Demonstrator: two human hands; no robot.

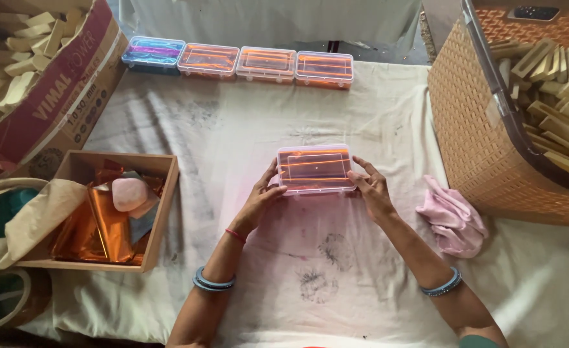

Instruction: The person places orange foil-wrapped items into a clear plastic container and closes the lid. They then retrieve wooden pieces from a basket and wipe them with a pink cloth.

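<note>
The clear plastic box (314,169) sits clamped between the fingers (273,187) of both hands, one hand at each end.

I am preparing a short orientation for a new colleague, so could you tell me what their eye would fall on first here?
First, the clear plastic box glowing orange at the centre of the white cloth, held by the left hand and right hand. Next, the row of four similar boxes along the far edge. Then the wooden tray of orange foil at left and the woven basket of wooden blocks at right.
</note>
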